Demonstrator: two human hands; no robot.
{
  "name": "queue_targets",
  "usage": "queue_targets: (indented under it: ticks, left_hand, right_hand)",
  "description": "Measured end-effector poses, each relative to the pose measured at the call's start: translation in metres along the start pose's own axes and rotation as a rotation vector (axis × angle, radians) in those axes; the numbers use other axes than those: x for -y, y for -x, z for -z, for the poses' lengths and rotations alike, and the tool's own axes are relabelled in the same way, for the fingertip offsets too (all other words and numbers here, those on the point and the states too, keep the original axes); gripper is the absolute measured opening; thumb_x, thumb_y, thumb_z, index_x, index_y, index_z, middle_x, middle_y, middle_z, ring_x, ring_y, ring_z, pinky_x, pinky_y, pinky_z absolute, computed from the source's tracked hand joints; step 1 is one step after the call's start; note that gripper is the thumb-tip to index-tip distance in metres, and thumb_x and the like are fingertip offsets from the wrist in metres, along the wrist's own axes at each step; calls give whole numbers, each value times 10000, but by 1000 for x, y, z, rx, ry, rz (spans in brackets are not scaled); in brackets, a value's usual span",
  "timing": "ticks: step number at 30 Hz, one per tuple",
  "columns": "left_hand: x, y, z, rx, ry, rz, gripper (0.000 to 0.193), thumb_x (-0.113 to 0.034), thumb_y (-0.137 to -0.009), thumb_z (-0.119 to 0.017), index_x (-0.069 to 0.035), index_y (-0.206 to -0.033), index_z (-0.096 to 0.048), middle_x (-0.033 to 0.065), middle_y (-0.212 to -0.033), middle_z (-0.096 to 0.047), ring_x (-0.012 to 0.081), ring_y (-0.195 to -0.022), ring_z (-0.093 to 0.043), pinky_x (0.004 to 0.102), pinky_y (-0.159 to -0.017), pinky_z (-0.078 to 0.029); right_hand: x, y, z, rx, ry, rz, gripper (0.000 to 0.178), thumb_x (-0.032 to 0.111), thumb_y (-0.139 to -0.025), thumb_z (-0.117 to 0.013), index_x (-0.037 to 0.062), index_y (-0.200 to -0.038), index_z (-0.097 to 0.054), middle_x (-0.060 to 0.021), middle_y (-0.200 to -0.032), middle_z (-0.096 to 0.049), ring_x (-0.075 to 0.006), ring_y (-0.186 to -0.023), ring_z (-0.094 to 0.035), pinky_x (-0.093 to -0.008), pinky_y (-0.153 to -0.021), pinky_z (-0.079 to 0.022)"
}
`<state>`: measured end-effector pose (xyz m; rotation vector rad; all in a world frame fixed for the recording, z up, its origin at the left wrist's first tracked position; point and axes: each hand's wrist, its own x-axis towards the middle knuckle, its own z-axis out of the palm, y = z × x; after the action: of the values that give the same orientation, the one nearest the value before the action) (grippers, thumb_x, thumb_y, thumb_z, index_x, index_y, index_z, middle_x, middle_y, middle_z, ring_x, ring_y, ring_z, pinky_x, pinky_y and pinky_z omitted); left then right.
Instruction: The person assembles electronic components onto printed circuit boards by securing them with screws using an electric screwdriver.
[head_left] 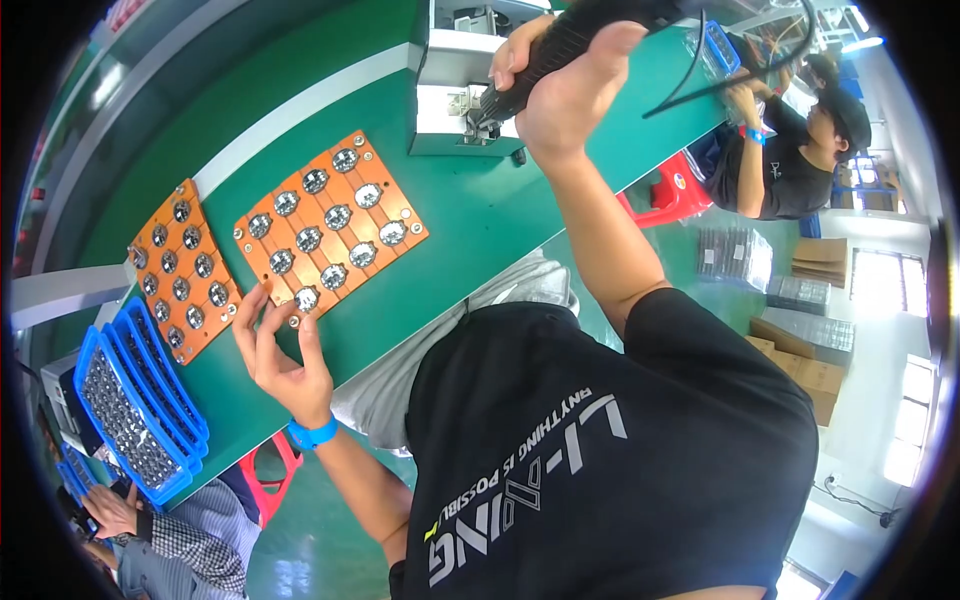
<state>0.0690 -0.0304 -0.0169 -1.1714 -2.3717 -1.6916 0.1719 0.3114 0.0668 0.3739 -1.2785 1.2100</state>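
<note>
An orange board (330, 225) with several round silver parts lies on the green table (470, 210). My left hand (280, 350), with a blue wristband, grips the board's near corner with its fingertips, beside one silver part. My right hand (565, 85) is raised above the table's far side. It is closed around a black electric screwdriver (545, 55), whose black cable (700, 70) loops off to the right. The screwdriver's tip points at a grey-white machine (455, 95).
A second orange board (180, 270) lies left of the first. Stacked blue trays (140, 400) of small parts sit at the table's left end. A seated co-worker (790, 150), a red stool (670, 190) and cardboard boxes (810, 370) are at the right. Another person's hand (105, 510) is at lower left.
</note>
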Motion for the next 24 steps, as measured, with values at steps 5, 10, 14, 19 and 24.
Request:
queue_targets:
  ticks: [5,10,14,19,24]
  left_hand:
    - [4,5,3,-33,119,43,207,-4,-851,-754,28,-1049,-704,197,-1357,-556,354,-1294,-570,486,-1092,-479]
    - [1,0,4,-10,82,13,273,8,-798,-774,18,-1061,-703,195,-1353,-558,357,-1291,-567,492,-1107,-464]
    - [3,0,5,-3,37,-3,288,23,-747,-781,-1,-1023,-702,196,-1348,-564,367,-1284,-572,480,-1100,-475]
    - [-6,-2,2,-18,-101,-9,278,11,-729,-798,-8,-981,-681,202,-1313,-577,387,-1225,-610,465,-989,-527]
    - [-8,-1,1,-73,-103,-3,371,8,-706,-790,5,-1051,-656,186,-1268,-588,363,-1094,-657,428,-874,-557]
  right_hand:
    - [10,4,-9,-46,46,-126,745,741,-1005,-389,16,-1141,-490,-78,-567,-526,-164,-433,-510,-282,-422,-412]
    - [8,19,-45,-23,131,-439,775,753,-988,-414,4,-1174,-492,-81,-580,-535,-166,-437,-514,-281,-428,-416]
    - [31,52,-121,31,158,-701,962,934,-857,-267,58,-1224,-422,-82,-569,-531,-163,-431,-505,-289,-458,-453]
    - [17,82,-182,59,-214,-767,929,808,-853,-598,-25,-1241,-459,-97,-645,-600,-126,-507,-554,-279,-478,-472]
    - [-1,106,-199,76,-295,-776,788,692,-926,-629,-14,-1246,-485,-84,-689,-596,-105,-556,-567,-259,-474,-470]
